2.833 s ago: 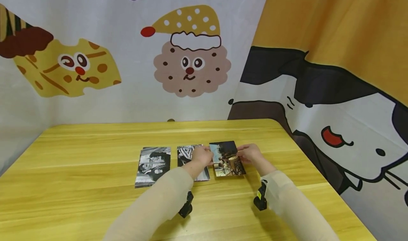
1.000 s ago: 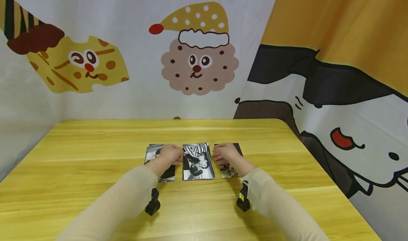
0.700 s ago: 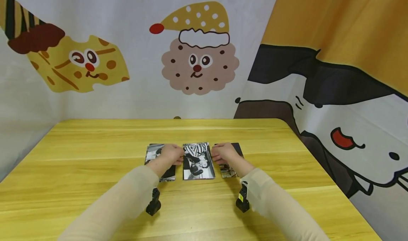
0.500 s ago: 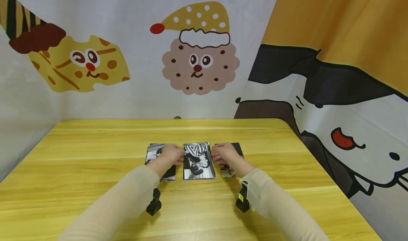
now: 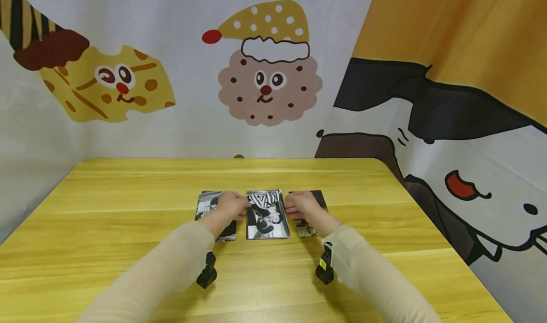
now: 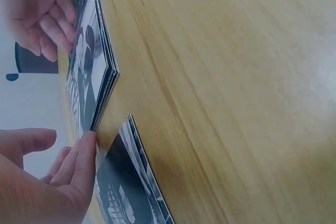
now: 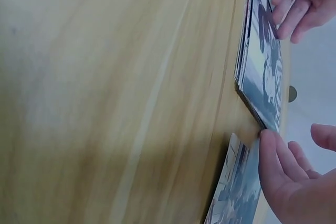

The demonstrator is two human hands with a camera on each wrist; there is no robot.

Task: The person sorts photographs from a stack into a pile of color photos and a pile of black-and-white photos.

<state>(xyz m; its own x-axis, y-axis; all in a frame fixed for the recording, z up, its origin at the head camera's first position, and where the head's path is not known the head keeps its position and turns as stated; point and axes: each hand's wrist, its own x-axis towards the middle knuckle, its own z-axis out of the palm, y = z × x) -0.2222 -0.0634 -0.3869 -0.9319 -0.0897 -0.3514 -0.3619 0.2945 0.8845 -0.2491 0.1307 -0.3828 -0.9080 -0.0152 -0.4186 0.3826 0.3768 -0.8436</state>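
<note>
Three stacks of photo prints lie side by side. My left hand [image 5: 232,205] and right hand [image 5: 301,204] flank the middle stack [image 5: 268,216], topped by a black-and-white photo. In the left wrist view the left hand's fingertips [image 6: 89,139] are right at the stack's near edge, fingers fairly straight and thumb apart. The right hand's fingertips [image 7: 266,136] meet the opposite edge likewise in the right wrist view. Under the left forearm and hand, the left stack [image 5: 227,233] is partly hidden. The right hand partly covers the right stack [image 5: 305,229], whose top photo is coloured.
The stacks sit on a yellow wood-grain table [image 5: 265,285], towards its far side. A cartoon-printed curtain [image 5: 192,133] hangs right behind the table. Black wrist cameras [image 5: 207,270] are strapped under both sleeves.
Both hands have moved left from the coloured photo stack to the sides of the middle stack, and the coloured stack is straighter. Over the last second the hands have stayed nearly still.
</note>
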